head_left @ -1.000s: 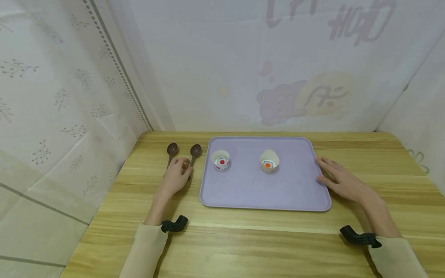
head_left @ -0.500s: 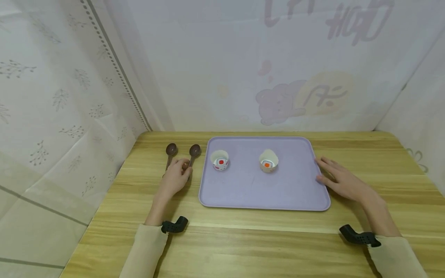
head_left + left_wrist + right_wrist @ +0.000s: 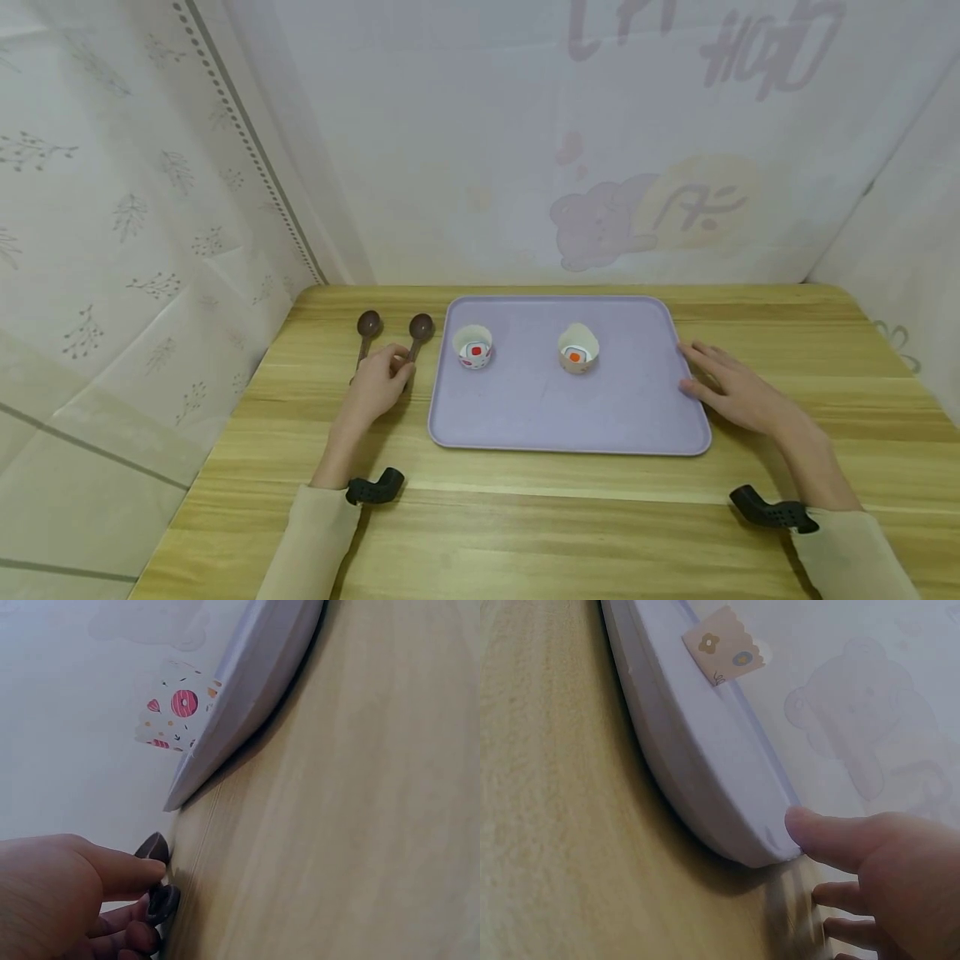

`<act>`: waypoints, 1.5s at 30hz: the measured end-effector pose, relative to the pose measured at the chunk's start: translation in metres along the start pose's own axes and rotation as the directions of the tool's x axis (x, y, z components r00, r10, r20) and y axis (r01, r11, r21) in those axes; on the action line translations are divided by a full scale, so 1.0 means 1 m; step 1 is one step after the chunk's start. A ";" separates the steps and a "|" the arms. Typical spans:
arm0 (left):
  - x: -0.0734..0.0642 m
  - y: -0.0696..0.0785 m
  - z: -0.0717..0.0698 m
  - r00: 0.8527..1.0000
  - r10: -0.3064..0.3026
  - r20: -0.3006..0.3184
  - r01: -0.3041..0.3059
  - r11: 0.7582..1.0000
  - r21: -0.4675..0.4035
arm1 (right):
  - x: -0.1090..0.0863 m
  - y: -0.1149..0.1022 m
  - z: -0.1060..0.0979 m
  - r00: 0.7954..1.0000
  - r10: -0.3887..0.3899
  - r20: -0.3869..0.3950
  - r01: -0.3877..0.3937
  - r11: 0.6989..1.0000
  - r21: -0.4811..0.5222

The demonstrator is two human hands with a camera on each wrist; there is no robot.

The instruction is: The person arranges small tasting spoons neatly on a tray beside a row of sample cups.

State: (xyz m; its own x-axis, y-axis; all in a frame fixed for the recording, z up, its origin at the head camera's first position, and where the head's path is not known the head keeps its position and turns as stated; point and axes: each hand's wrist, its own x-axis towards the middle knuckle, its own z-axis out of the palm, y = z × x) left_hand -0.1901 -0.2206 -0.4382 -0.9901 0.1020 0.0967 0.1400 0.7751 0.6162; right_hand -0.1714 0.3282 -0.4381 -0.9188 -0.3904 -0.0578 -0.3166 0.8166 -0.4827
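Note:
Two dark brown spoons lie side by side to the left of a lilac tray (image 3: 525,421) in the head view. My left hand (image 3: 377,385) pinches the handle of the right-hand spoon (image 3: 422,327); its handle end (image 3: 161,904) shows between thumb and fingers in the left wrist view. The other spoon (image 3: 368,323) lies just left of the hand, its handle partly hidden. With fingers fairly straight, my right hand (image 3: 738,393) touches the tray's right edge, the thumb resting against the rim (image 3: 787,851) in the right wrist view.
On the tray stand two paper baking cups: a white patterned one (image 3: 473,348) at the left, holding a red-centred piece, and a beige one (image 3: 577,350) near the middle, holding an orange-centred piece. Pale curtains (image 3: 450,167) enclose the back and sides of the wooden table (image 3: 525,533).

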 end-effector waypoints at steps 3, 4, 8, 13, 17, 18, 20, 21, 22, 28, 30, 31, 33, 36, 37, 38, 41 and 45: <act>0.000 0.000 0.000 1.000 -0.014 0.005 0.014 1.000 -0.009 | 0.000 0.000 0.000 1.000 0.003 0.001 -0.003 1.000 -0.001; -0.001 0.000 0.000 1.000 -0.015 0.005 0.015 1.000 -0.014 | 0.000 0.000 0.000 1.000 0.005 0.001 -0.005 1.000 -0.001; -0.002 0.001 -0.001 1.000 -0.013 0.010 0.014 1.000 -0.024 | 0.000 -0.001 0.000 1.000 0.014 0.002 -0.014 1.000 -0.005; -0.002 0.002 -0.003 1.000 -0.017 0.007 0.017 1.000 -0.026 | 0.000 -0.002 0.000 1.000 0.022 -0.001 -0.022 1.000 -0.012; -0.002 0.002 -0.004 0.999 -0.031 0.011 0.031 0.999 -0.016 | 0.000 -0.002 0.001 1.000 0.022 -0.002 -0.022 1.000 -0.018; -0.002 0.002 -0.004 0.999 -0.033 0.013 0.033 0.999 -0.015 | 0.000 -0.002 0.001 1.000 0.022 -0.002 -0.022 1.000 -0.018; -0.002 0.002 -0.004 0.999 -0.041 0.018 0.041 0.999 -0.015 | 0.000 -0.002 0.001 1.000 0.022 -0.003 -0.022 1.000 -0.018; -0.001 0.002 -0.004 0.999 -0.043 0.020 0.043 0.999 -0.017 | 0.000 -0.002 0.001 1.000 0.023 -0.003 -0.023 1.000 -0.018; -0.001 0.002 -0.004 0.999 -0.044 0.021 0.044 0.999 -0.019 | 0.000 -0.002 0.001 1.000 0.023 -0.003 -0.023 1.000 -0.017; -0.001 0.001 -0.004 0.999 -0.051 0.011 0.052 0.998 -0.039 | 0.000 -0.003 0.001 1.000 0.021 -0.005 -0.021 1.000 -0.013; -0.001 0.001 -0.004 0.998 -0.056 0.002 0.056 0.997 -0.048 | 0.000 -0.003 0.001 1.000 0.021 -0.005 -0.021 1.000 -0.011; 0.000 0.001 -0.004 0.999 -0.054 -0.002 0.054 0.997 -0.054 | -0.001 -0.003 0.001 1.000 0.022 -0.005 -0.022 1.000 -0.008; -0.001 0.002 -0.004 0.999 -0.053 -0.009 0.052 0.997 -0.065 | -0.001 -0.004 0.000 1.000 0.025 -0.004 -0.025 1.000 -0.004; -0.001 0.003 -0.005 0.999 -0.050 -0.020 0.048 0.995 -0.085 | 0.000 -0.004 0.000 1.000 0.023 -0.005 -0.023 1.000 -0.002; -0.001 0.004 -0.005 0.999 -0.046 -0.024 0.044 0.995 -0.089 | 0.000 -0.004 0.000 1.000 0.022 -0.006 -0.022 1.000 -0.003; -0.002 0.004 -0.005 0.999 -0.046 -0.028 0.043 0.995 -0.093 | 0.000 -0.004 0.000 1.000 0.020 -0.006 -0.020 1.000 -0.003; -0.001 0.006 -0.006 0.998 -0.040 -0.048 0.035 0.994 -0.101 | 0.000 -0.005 0.001 1.000 0.017 -0.007 -0.017 1.000 -0.001; -0.001 0.008 -0.006 0.997 -0.039 -0.072 0.031 0.994 -0.107 | 0.000 -0.005 0.000 1.000 0.020 -0.008 -0.020 1.000 0.003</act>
State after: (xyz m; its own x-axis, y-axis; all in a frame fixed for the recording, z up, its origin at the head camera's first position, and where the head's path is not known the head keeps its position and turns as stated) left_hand -0.1880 -0.2185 -0.4283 -0.9913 0.0269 0.1285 0.1098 0.7065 0.6991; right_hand -0.1695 0.3245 -0.4362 -0.9268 -0.3708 -0.0604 -0.2978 0.8231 -0.4836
